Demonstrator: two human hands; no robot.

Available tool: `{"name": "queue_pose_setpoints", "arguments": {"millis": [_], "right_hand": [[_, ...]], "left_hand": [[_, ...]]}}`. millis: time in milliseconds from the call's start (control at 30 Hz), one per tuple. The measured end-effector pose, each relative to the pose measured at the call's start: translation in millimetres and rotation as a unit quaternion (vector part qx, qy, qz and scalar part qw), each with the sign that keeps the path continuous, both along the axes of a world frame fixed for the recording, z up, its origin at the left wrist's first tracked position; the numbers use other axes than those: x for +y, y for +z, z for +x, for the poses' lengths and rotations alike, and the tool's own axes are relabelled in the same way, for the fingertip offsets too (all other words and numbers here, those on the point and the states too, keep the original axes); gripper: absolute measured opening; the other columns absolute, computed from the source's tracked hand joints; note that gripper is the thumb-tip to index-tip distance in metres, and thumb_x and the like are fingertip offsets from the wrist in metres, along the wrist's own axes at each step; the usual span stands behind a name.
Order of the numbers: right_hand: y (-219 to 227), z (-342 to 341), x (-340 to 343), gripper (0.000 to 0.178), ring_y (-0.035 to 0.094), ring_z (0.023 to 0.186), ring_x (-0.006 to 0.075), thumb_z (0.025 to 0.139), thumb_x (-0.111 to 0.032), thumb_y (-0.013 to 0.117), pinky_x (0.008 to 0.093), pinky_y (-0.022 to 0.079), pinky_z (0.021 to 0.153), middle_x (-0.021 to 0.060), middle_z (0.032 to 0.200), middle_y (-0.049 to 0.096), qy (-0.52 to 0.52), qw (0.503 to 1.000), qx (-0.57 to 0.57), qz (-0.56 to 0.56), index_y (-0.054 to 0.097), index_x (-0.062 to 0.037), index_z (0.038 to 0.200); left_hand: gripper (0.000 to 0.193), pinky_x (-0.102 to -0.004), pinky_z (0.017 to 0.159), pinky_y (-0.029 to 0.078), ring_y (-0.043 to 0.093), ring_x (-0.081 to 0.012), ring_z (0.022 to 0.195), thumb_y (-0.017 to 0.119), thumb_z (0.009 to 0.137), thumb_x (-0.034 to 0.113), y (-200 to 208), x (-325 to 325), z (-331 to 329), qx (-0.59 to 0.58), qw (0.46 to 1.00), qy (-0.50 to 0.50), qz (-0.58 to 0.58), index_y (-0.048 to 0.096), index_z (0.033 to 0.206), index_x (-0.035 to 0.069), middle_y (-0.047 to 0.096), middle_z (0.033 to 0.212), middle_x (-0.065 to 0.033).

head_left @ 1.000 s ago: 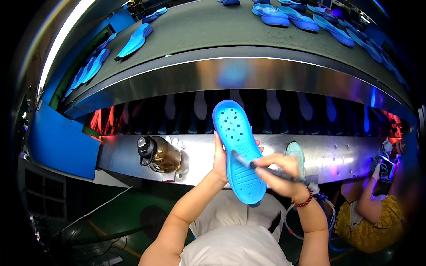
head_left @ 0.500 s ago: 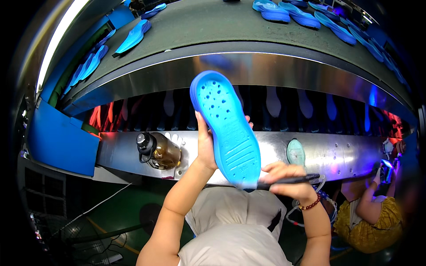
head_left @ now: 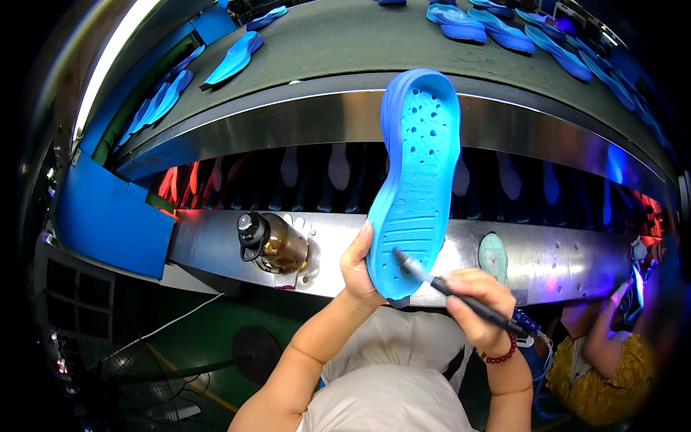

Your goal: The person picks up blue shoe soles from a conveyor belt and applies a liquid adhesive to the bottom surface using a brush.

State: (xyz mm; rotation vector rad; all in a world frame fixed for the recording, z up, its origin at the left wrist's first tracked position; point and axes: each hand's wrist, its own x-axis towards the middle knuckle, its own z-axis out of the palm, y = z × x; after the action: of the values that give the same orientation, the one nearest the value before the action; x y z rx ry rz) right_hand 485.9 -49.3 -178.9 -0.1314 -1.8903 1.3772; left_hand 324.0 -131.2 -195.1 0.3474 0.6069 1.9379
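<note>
My left hand (head_left: 358, 261) grips a bright blue shoe sole (head_left: 412, 194) near its heel end. Small round holes dot its toe part, and ridges cross the heel part. The sole stands toe up, its hollow inner side facing me, and a dark tab shows at its bottom edge. Closed around the black handle of a slim brush (head_left: 471, 306) is my right hand (head_left: 481, 309), a beaded bracelet at its wrist. The brush's dark tip is over the heel part; whether it touches the surface is not clear.
Behind the sole runs a steel ledge (head_left: 327, 252) with a brown bottle (head_left: 277, 245) and a pale green insole-shaped piece (head_left: 493, 257). Farther back, a green conveyor belt (head_left: 345, 45) carries several blue soles. To the right sits another person in yellow clothing (head_left: 601, 378).
The sole has moved right and up and now stands more upright. My left hand has shifted toward its heel. The brush has gone from the bottom edge to over the heel part.
</note>
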Motion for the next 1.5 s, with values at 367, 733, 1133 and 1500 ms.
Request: {"name": "queue_pose_setpoints", "arguments": {"millis": [367, 733, 1133, 1500], "right_hand": [[14.7, 0.1, 23.2, 0.023, 0.063, 0.083, 0.026, 0.065, 0.003, 0.067, 0.0321, 0.05, 0.075, 0.0157, 0.086, 0.065, 0.097, 0.989, -0.054, 0.093, 0.063, 0.0004, 0.087], [29.7, 5.6, 11.3, 0.021, 0.064, 0.085, 0.0235, 0.069, 0.0, 0.068, 0.0312, 0.051, 0.074, 0.0117, 0.091, 0.065, 0.259, 0.953, -0.096, 0.126, 0.064, -0.0029, 0.089], [30.0, 16.3, 54.0, 0.021, 0.061, 0.088, 0.0248, 0.074, -0.002, 0.059, 0.031, 0.049, 0.072, 0.0076, 0.098, 0.064, 0.27, 0.914, -0.256, 0.159, 0.062, -0.0091, 0.093], [12.3, 28.4, 89.0, 0.02, 0.064, 0.079, 0.0224, 0.074, -0.007, 0.066, 0.0286, 0.05, 0.071, 0.0125, 0.088, 0.065, 0.217, 0.93, -0.261, 0.142, 0.063, -0.0003, 0.093]], "left_hand": [[0.051, -0.0401, 0.092, 0.042, 0.054, -0.0275, 0.105, 0.043, 0.087, 0.031, 1.3, 12.1, -8.7, -0.079, 0.992, -0.055, 0.082, 0.035, 0.127, 0.001, 0.051, 0.117, -0.0177], [0.06, -0.0553, 0.091, 0.037, 0.049, -0.0398, 0.108, 0.039, 0.086, 0.043, 2.8, 18.1, -32.5, -0.097, 0.971, -0.206, -0.073, 0.038, 0.128, 0.001, 0.044, 0.125, -0.0235], [0.058, -0.0323, 0.078, 0.048, 0.056, -0.0245, 0.095, 0.059, 0.08, 0.037, 24.3, 9.9, -27.0, 0.16, 0.877, -0.366, -0.266, 0.047, 0.119, -0.004, 0.054, 0.111, -0.0192], [0.055, -0.0316, 0.079, 0.047, 0.056, -0.0227, 0.095, 0.055, 0.081, 0.039, 17.9, -1.4, -36.5, 0.247, 0.864, -0.3, -0.321, 0.048, 0.118, -0.001, 0.054, 0.11, -0.0184]]}}
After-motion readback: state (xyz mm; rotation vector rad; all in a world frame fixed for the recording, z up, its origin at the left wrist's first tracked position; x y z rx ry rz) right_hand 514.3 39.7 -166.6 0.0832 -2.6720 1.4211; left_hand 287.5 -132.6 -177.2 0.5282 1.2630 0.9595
